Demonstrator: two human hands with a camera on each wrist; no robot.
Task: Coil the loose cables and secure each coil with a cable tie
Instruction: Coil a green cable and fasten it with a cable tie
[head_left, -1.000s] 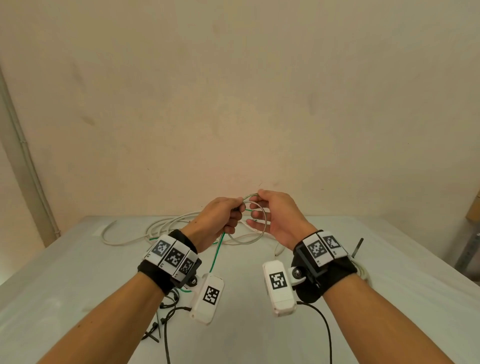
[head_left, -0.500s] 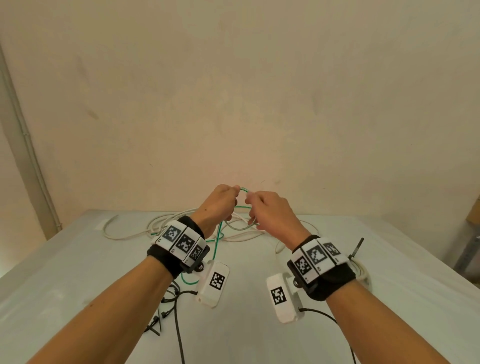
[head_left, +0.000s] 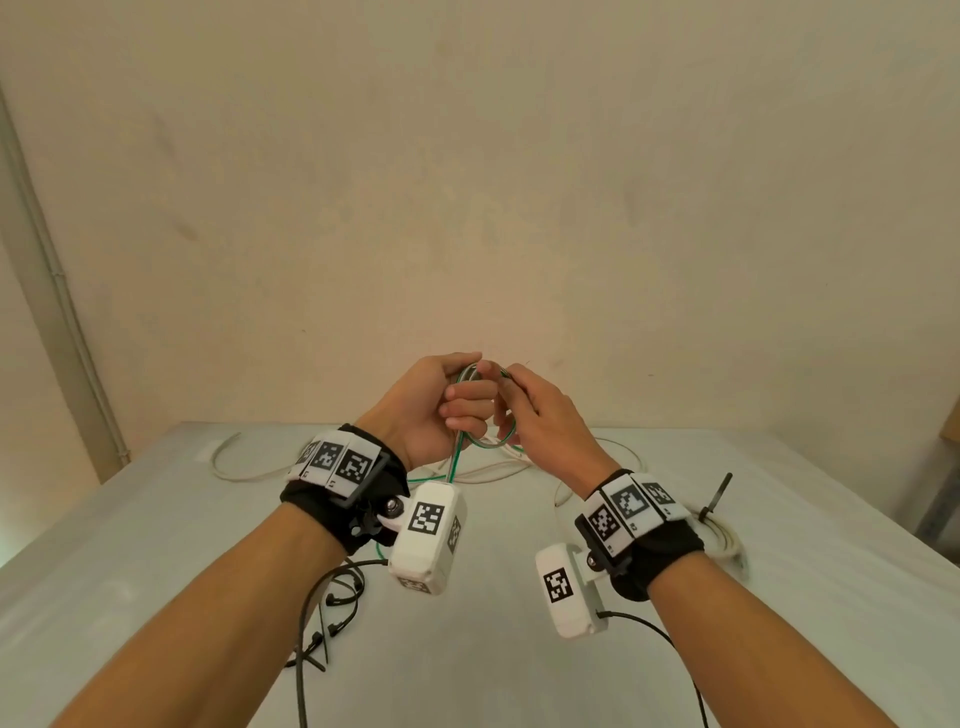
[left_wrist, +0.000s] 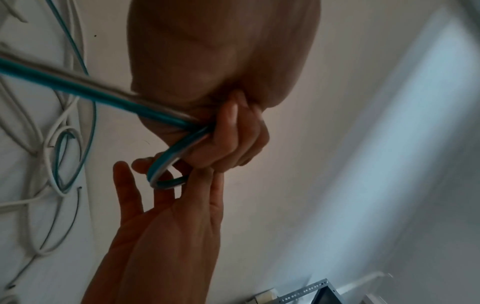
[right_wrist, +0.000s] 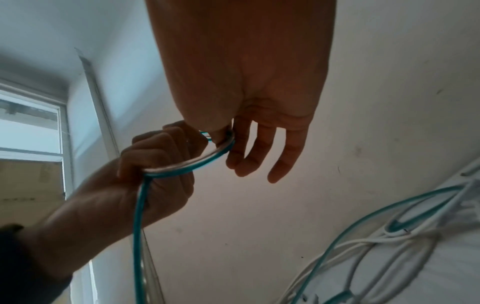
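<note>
A thin green-and-white cable (head_left: 491, 442) is held up above the table as a small loop between both hands. My left hand (head_left: 451, 406) grips the loop in a fist, fingers curled round the strands (left_wrist: 182, 148). My right hand (head_left: 521, 402) pinches the loop's top between thumb and forefinger (right_wrist: 225, 137), its other fingers straight. The cable's free length (head_left: 453, 467) hangs from the left fist down to the table. Several black cable ties (head_left: 332, 610) lie on the table under my left forearm.
Loose white cables (head_left: 244, 470) sprawl across the far side of the table (head_left: 156, 545). A white cable coil (head_left: 724, 538) with a black tie sticking up lies at the right. A wall stands close behind the table. Black camera leads trail from both wrists.
Both hands have risen a little with the cable. My left wrist has turned so its curled fingers face me, and the right hand has shifted to the top of the loop.
</note>
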